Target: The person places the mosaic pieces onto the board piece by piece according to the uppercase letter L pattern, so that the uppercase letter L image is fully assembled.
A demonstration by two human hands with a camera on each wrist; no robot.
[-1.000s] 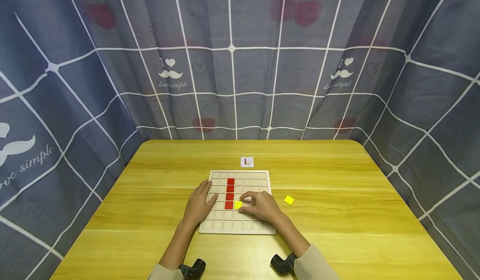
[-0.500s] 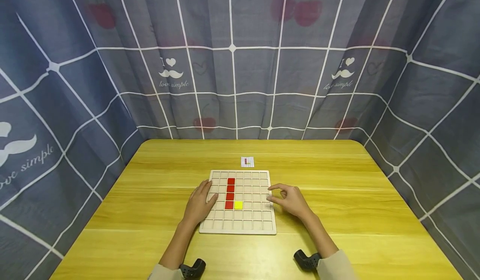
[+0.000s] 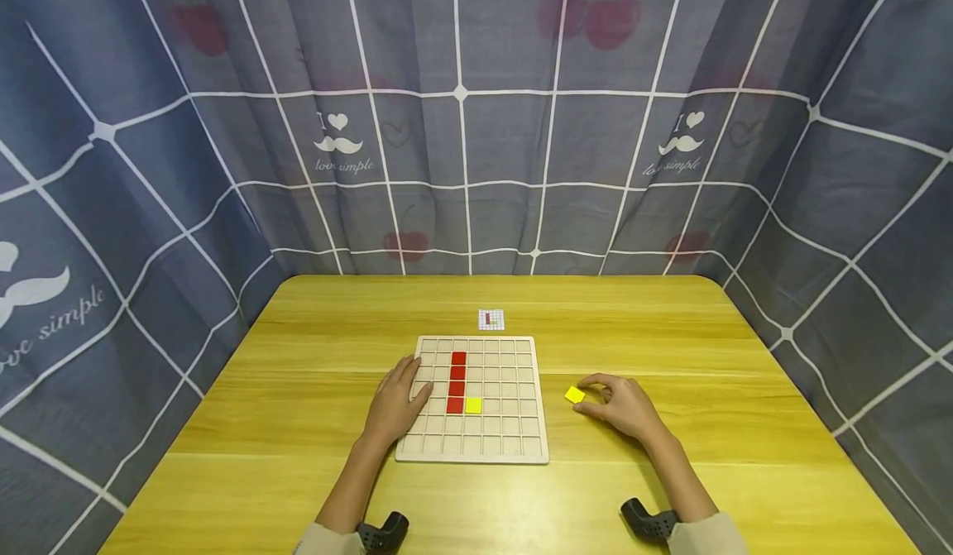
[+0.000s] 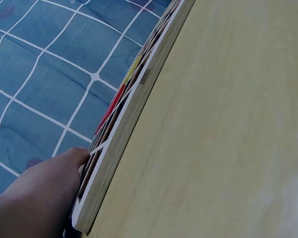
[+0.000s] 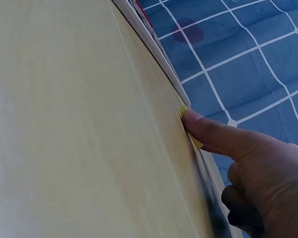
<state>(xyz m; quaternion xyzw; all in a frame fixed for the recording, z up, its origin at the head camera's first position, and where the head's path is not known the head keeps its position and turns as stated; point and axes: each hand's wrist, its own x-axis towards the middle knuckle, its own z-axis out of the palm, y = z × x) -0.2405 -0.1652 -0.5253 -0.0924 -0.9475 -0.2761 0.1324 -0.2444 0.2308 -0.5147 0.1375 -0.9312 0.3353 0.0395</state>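
Observation:
A pale wooden grid board (image 3: pixel 514 447) lies on the table, with a column of red tiles (image 3: pixel 457 389) and one yellow tile (image 3: pixel 473 406) beside the lowest red one. My left hand (image 3: pixel 397 402) rests on the board's left edge, its thumb over the grid; the left wrist view shows that thumb at the rim. To the right of the board, my right hand (image 3: pixel 624 407) has its thumb and index finger at opposite edges of a loose yellow tile (image 3: pixel 574 394), pinching it at the tabletop. In the right wrist view, the thumb partly covers this yellow tile (image 5: pixel 197 143).
A small printed card (image 3: pixel 491 320) with a grid pattern lies behind the board. The wooden table (image 3: pixel 335 315) is enclosed by a dark checked curtain (image 3: pixel 499 141) at the back and sides. Black wrist devices (image 3: pixel 649 522) sit by both sleeves.
My right hand has moved rightward from the yellow tile on the board, off the board and onto the loose yellow tile. My left hand has stayed at the board's edge.

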